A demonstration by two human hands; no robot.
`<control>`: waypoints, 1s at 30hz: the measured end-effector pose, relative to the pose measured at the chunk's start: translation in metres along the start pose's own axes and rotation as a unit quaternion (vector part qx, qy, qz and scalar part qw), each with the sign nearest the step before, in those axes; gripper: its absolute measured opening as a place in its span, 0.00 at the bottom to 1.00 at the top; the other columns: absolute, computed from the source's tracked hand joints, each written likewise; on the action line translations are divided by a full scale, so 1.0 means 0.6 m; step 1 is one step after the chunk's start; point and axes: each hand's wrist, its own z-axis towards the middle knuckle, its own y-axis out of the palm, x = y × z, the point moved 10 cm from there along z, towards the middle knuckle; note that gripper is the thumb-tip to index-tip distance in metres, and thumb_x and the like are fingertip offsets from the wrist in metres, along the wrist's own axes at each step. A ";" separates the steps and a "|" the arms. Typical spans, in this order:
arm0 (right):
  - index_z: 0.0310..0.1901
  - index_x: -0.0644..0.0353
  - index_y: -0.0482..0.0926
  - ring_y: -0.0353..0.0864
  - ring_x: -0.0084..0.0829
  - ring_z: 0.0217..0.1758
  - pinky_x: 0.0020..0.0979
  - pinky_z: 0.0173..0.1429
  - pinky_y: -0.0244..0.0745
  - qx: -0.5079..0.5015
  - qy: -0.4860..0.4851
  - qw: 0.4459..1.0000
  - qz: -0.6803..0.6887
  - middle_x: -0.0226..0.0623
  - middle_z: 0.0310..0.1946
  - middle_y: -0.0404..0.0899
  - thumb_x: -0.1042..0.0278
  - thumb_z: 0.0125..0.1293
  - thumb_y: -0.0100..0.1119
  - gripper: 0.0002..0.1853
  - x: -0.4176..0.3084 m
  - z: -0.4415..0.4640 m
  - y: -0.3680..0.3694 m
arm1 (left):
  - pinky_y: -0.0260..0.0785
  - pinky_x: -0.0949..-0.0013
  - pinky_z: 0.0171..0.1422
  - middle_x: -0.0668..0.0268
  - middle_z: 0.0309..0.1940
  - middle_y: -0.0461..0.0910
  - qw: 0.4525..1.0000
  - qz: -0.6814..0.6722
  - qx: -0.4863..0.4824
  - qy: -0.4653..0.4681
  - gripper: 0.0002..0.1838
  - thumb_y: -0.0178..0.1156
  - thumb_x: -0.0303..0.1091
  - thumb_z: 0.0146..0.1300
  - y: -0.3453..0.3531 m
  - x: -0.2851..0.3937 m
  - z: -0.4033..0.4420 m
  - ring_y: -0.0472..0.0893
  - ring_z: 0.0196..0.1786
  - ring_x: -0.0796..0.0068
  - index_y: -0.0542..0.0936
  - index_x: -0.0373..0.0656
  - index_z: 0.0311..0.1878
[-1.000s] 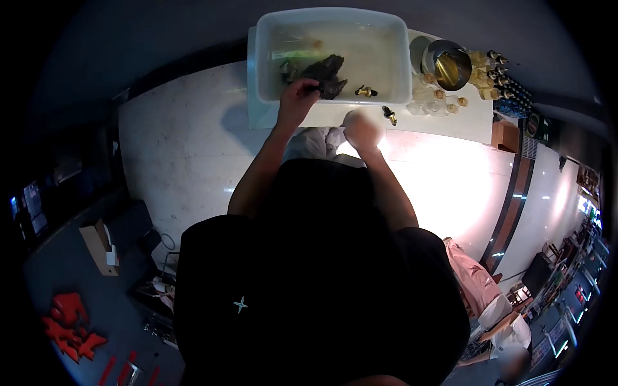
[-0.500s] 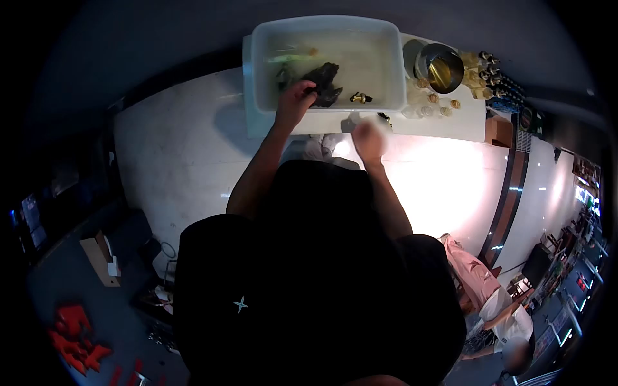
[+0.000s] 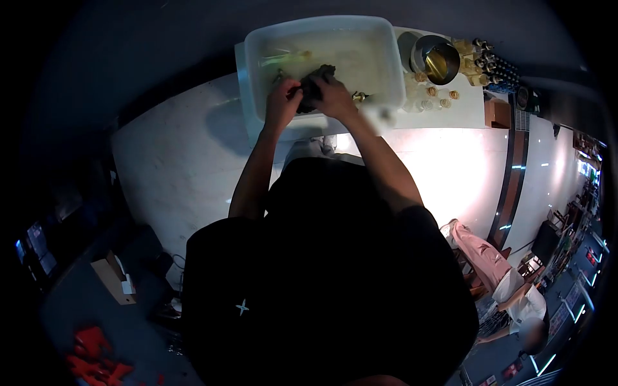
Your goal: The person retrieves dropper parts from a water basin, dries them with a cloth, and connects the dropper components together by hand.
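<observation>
A dark, crumpled, cloth-like bundle (image 3: 313, 96) is in the front left part of a translucent white plastic tub (image 3: 397, 71). My left hand (image 3: 282, 103) pinches its left side, fingers bent inward. From the right, my right hand (image 3: 336, 98) is closed over the bundle, hiding part of it. Just right of that hand lies a small brass-and-black fitting (image 3: 359, 97) inside the tub. Green and pale strips (image 3: 286, 58) rest at the tub's left side.
Right of the tub stand a dark round pot (image 3: 436, 61) with a yellowish inside and several small jars (image 3: 444, 103). Several blue-beaded bottles (image 3: 505, 74) are beyond. A cardboard box (image 3: 116, 278) sits at lower left. Another person (image 3: 524, 309) is at lower right.
My right hand has moved from the tub's front edge up and left onto the dark bundle. My left hand stays on it, shifted slightly left and down.
</observation>
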 end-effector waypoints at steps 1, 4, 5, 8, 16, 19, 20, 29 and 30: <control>0.65 0.44 0.77 0.70 0.54 0.70 0.48 0.73 0.68 -0.032 0.016 0.999 -0.011 0.50 0.63 0.77 0.45 0.53 0.69 0.36 0.005 0.011 0.033 | 0.75 0.71 0.49 0.61 0.44 0.86 1.000 0.018 -0.007 -0.003 0.13 0.65 0.30 0.66 -0.003 0.000 -0.007 0.85 0.44 0.74 0.81 0.38 0.52; 0.67 0.40 0.75 0.65 0.58 0.74 0.51 0.76 0.64 -0.201 0.075 0.977 0.002 0.49 0.67 0.74 0.38 0.48 0.69 0.41 0.029 0.026 0.119 | 0.76 0.71 0.48 0.60 0.44 0.86 0.999 0.043 -0.016 0.007 0.13 0.65 0.30 0.66 -0.008 -0.003 -0.010 0.85 0.43 0.73 0.81 0.39 0.52; 0.68 0.41 0.74 0.64 0.57 0.74 0.51 0.76 0.64 -0.221 0.067 0.973 -0.005 0.50 0.67 0.74 0.36 0.48 0.69 0.43 0.032 0.031 0.128 | 0.76 0.70 0.47 0.59 0.44 0.86 0.999 0.032 -0.015 0.022 0.13 0.65 0.30 0.66 -0.008 -0.006 -0.011 0.85 0.43 0.72 0.81 0.39 0.52; 0.66 0.43 0.77 0.67 0.56 0.73 0.52 0.74 0.66 -0.351 0.153 0.919 -0.097 0.49 0.65 0.75 0.34 0.49 0.68 0.42 0.083 0.033 0.184 | 0.77 0.65 0.46 0.58 0.41 0.86 0.999 0.024 0.005 0.047 0.13 0.66 0.32 0.63 -0.011 -0.018 -0.007 0.86 0.41 0.65 0.82 0.40 0.50; 0.41 0.64 0.88 0.88 0.40 0.43 0.37 0.51 0.82 -0.205 0.132 0.968 0.051 0.46 0.36 0.88 0.49 0.48 0.71 0.26 0.115 0.050 0.133 | 0.78 0.61 0.45 0.57 0.39 0.86 0.998 0.032 0.026 0.037 0.13 0.66 0.33 0.62 -0.020 0.002 -0.009 0.87 0.42 0.59 0.83 0.42 0.49; 0.40 0.68 0.86 0.86 0.37 0.37 0.35 0.43 0.81 -0.201 0.277 0.899 0.274 0.47 0.33 0.86 0.59 0.54 0.66 0.19 0.141 0.028 0.115 | 0.77 0.64 0.46 0.58 0.39 0.86 0.998 0.011 0.038 0.048 0.13 0.66 0.32 0.63 -0.020 0.005 -0.009 0.86 0.41 0.63 0.82 0.41 0.50; 0.42 0.68 0.85 0.85 0.36 0.37 0.35 0.41 0.80 -0.183 0.275 0.887 0.321 0.47 0.34 0.85 0.61 0.55 0.64 0.19 0.145 0.032 0.114 | 0.76 0.66 0.46 0.59 0.38 0.86 0.998 0.009 0.039 0.050 0.13 0.66 0.31 0.64 -0.020 0.006 -0.009 0.86 0.40 0.67 0.82 0.40 0.51; 0.42 0.62 0.85 0.79 0.30 0.34 0.31 0.43 0.75 -0.310 0.161 0.913 0.211 0.36 0.32 0.83 0.56 0.60 0.63 0.17 0.077 0.010 0.071 | 0.77 0.71 0.47 0.63 0.40 0.84 0.949 -0.309 -0.020 -0.064 0.11 0.62 0.29 0.68 0.053 -0.063 0.039 0.85 0.41 0.72 0.80 0.36 0.51; 0.40 0.62 0.86 0.79 0.29 0.32 0.30 0.42 0.74 -0.344 0.161 0.904 0.197 0.34 0.31 0.83 0.53 0.60 0.65 0.18 0.066 0.007 0.071 | 0.77 0.71 0.47 0.63 0.40 0.83 0.921 -0.370 -0.037 -0.112 0.11 0.61 0.29 0.69 0.065 -0.072 0.041 0.85 0.41 0.72 0.79 0.37 0.52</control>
